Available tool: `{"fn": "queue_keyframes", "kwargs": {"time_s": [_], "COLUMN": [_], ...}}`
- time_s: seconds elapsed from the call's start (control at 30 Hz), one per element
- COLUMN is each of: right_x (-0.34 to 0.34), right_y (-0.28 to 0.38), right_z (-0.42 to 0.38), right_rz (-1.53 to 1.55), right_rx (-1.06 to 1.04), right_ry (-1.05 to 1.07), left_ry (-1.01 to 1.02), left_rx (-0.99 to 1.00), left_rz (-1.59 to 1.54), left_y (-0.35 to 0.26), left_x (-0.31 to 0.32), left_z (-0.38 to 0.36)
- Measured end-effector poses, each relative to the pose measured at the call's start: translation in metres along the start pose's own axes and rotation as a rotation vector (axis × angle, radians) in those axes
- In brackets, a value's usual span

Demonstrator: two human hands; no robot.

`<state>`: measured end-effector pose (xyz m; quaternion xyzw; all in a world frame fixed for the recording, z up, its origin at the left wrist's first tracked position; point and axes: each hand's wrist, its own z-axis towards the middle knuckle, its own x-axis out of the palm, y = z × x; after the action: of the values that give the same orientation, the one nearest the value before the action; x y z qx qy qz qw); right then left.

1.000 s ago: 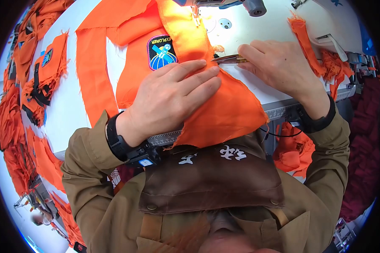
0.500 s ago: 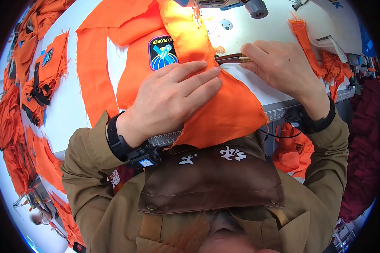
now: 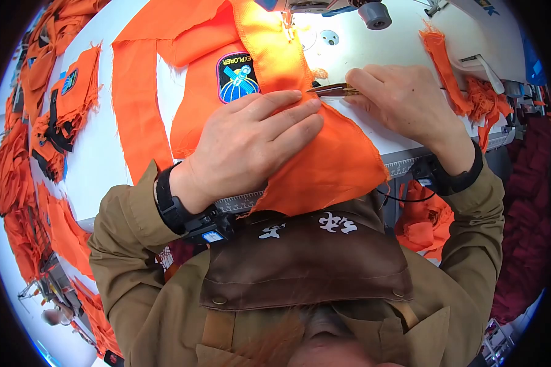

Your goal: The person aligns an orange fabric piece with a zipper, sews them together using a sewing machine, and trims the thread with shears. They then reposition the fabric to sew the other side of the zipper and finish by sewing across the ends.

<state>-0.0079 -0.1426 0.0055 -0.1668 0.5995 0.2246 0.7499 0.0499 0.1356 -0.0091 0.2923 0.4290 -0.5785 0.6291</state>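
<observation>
Orange fabric [image 3: 324, 159] with a dark "EXPLORER" patch [image 3: 237, 77] lies over the table's front edge, its upper part reaching the sewing machine needle area [image 3: 288, 27]. My left hand [image 3: 257, 134] rests flat on this fabric just below the patch, fingers spread a little. Small metal thread snips [image 3: 333, 90] are pinched in my right hand [image 3: 398, 101], their tips at the fabric's right edge, close to my left fingertips.
Frayed orange strips [image 3: 441, 67] lie at the right of the machine bed. Orange pieces with a patch [image 3: 73, 92] sit at the left. A metal ruler edge [image 3: 404, 164] runs along the table front. Dark red fabric [image 3: 526, 220] hangs at right.
The snips now show more fully, with their blades at the fabric edge. My right hand has shifted slightly, while my left hand stays nearly where it was.
</observation>
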Motion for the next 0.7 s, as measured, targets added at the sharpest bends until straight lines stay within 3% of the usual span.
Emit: {"fn": "queue_keyframes", "kwargs": {"time_s": [0.23, 0.33, 0.43, 0.57, 0.6, 0.7], "right_x": [-0.002, -0.01, -0.01, 0.013, 0.016, 0.028], "right_y": [0.001, -0.004, 0.002, 0.037, 0.036, 0.04], "right_z": [-0.002, -0.005, 0.0, -0.003, -0.001, -0.004], "right_rz": [0.006, -0.1, -0.119, 0.331, 0.259, 0.444], "right_rx": [0.049, 0.166, 0.064, -0.037, -0.128, -0.058], "right_ry": [0.047, 0.004, -0.245, -0.201, -0.172, -0.237], "left_ry": [0.01, -0.01, -0.037, -0.013, -0.007, 0.022], "left_rx": [0.004, -0.006, -0.076, -0.132, -0.135, -0.121], "left_rz": [-0.012, -0.092, -0.15, -0.188, -0.189, -0.166], "left_y": [0.0, 0.001, 0.003, 0.005, 0.005, 0.007], "left_x": [-0.001, -0.004, -0.01, -0.022, -0.023, -0.026], "left_z": [0.0, 0.001, 0.0, 0.004, 0.004, 0.005]}}
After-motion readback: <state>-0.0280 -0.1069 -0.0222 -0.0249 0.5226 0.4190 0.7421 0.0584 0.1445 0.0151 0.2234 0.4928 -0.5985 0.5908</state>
